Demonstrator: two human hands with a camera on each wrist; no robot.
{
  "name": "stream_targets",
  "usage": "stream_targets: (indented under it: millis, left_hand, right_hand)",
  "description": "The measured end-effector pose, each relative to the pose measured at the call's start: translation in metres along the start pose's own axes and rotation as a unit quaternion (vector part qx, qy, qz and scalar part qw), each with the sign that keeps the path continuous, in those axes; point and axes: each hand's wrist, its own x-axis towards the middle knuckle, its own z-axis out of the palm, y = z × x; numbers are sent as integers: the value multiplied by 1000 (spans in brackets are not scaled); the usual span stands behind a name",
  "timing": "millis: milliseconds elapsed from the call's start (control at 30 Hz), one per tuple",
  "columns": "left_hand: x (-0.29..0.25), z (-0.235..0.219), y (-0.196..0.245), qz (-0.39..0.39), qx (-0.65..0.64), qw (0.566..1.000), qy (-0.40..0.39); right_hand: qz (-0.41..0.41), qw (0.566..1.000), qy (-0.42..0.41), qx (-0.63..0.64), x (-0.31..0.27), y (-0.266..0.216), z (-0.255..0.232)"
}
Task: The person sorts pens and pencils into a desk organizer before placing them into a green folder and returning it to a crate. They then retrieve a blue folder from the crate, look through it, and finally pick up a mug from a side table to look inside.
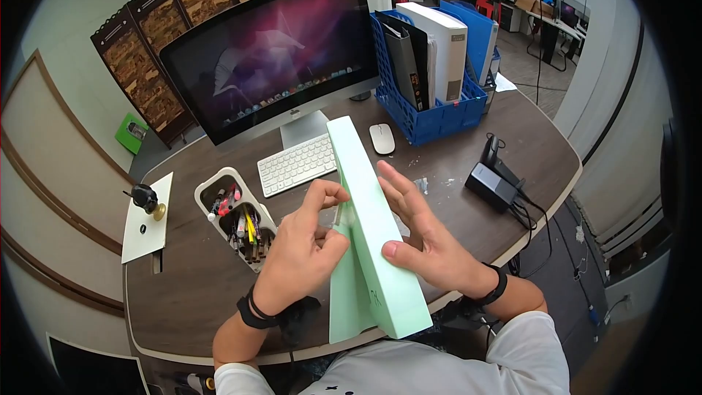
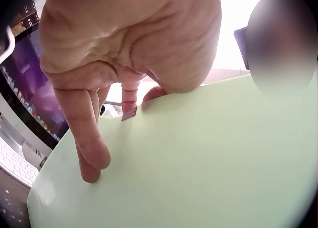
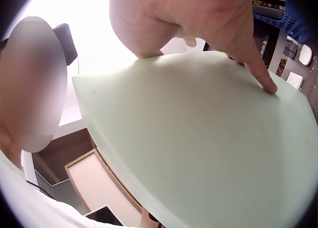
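A pale green file box (image 1: 373, 212) stands tilted between both hands, its long narrow side facing up and a small dark mark near its lower end. My left hand (image 1: 303, 238) is at its left face, index finger and thumb bent at the edge. Beside them in the left wrist view is a small dark tab (image 2: 129, 114), while other fingers (image 2: 89, 133) reach down the green face. My right hand (image 1: 431, 241) grips the box from the other side, thumb on the narrow side. One finger (image 3: 263, 76) lies along the right face in the right wrist view.
Behind the box are a white keyboard (image 1: 296, 164), a mouse (image 1: 382, 139) and a monitor (image 1: 270, 51). A pen holder (image 1: 212, 179) stands at left. A blue basket (image 1: 439, 124) of binders is at the back right, with black adapters (image 1: 491, 186) near the desk's right edge.
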Motion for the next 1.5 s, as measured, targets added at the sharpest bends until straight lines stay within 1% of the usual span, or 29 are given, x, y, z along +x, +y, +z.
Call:
stream_targets:
  millis: [67, 100, 133, 167, 200, 267, 300, 333, 367, 400, 467, 500, 533, 600, 633, 700, 733, 767, 800, 867, 933, 967, 1067, 1133, 1167, 1300, 1367, 1433, 1500]
  left_hand:
    - [-2, -12, 1, -48, 64, 996, -43]
    - [-7, -15, -9, -32, 21, 999, -17]
    - [-13, -22, -16, -49, -8, 999, -21]
    - [-21, -30, -26, -48, -11, 999, -10]
    - [-31, -36, -36, -49, -15, 999, 1]
    - [-54, -41, -50, -48, -30, 997, 55]
    - [-64, -42, -57, -55, -54, 995, 68]
    - [-75, -47, -65, -81, -74, 992, 67]
    - [-85, -49, -70, -90, -89, 989, 72]
    - [-93, -52, -74, -100, -103, 987, 78]
    - [-104, -55, -73, -105, -146, 979, 94]
    - [-108, -58, -78, -104, -160, 977, 98]
    - [-112, -62, -82, -102, -174, 974, 101]
    - [-117, -68, -87, -105, -173, 973, 107]
    - [-118, -71, -89, -111, -180, 971, 107]
    - [-123, -74, -91, -118, -185, 969, 115]
    - [-126, -76, -93, -114, -196, 969, 99]
    - [-130, -79, -94, -111, -206, 969, 83]
    - [-135, -80, -96, -113, -200, 969, 90]
    - [-147, -78, -100, -130, -199, 968, 78]
    - [-159, -74, -105, -144, -192, 966, 94]
    - [-165, -74, -109, -152, -190, 966, 88]
    - [-186, -69, -116, -173, -191, 962, 94]
    - [-195, -65, -113, -185, -129, 971, 82]
    - [-199, -62, -111, -178, -124, 972, 90]
    - [-219, -55, -117, -177, -152, 965, 117]
    - [-227, -55, -124, -190, -193, 951, 152]
    - [-238, -61, -137, -194, -194, 950, 149]
    - [-246, -64, -137, -200, -193, 950, 142]
  right_hand:
    - [-58, 996, -27, -65, 1, 1, -8]
    - [-40, 998, -19, -45, -2, -3, -13]
    - [-21, 999, -11, -24, -8, -9, -20]
    - [1, 1000, -13, -7, -14, -16, -29]
    - [13, 1000, -8, -23, -22, -20, -42]
    - [60, 998, 24, -15, -42, -22, -68]
    - [77, 995, 51, -47, -49, -22, -78]
    - [94, 989, 76, -80, -55, -21, -87]
    - [106, 984, 84, -119, -64, -13, -97]
    - [116, 983, 78, -122, -70, -8, -101]
    - [185, 948, 46, -255, -78, -2, -105]
    - [199, 916, 13, -347, -82, -2, -102]
    - [238, 919, 5, -313, -86, 4, -100]
    - [239, 898, -4, -369, -96, 22, -100]
    - [236, 899, -7, -369, -101, 27, -99]
    - [211, 853, -39, -476, -102, 34, -98]
    - [205, 855, -44, -475, -98, 32, -95]
    - [223, 840, -40, -493, -94, 26, -91]
    - [243, 824, -36, -511, -91, 24, -87]
    - [228, 826, -31, -515, -89, 27, -88]
    - [256, 812, -40, -523, -84, 24, -88]
    - [234, 797, -43, -556, -85, 28, -91]
    - [248, 801, -40, -543, -77, 30, -97]
    - [238, 802, -49, -545, -72, 28, -97]
    - [230, 806, -49, -543, -71, 29, -99]
    - [208, 810, -67, -545, -67, 29, -92]
    - [201, 814, -73, -539, -66, 30, -88]
    - [194, 820, -78, -532, -64, 29, -83]
    - [197, 819, -80, -533, -63, 29, -78]
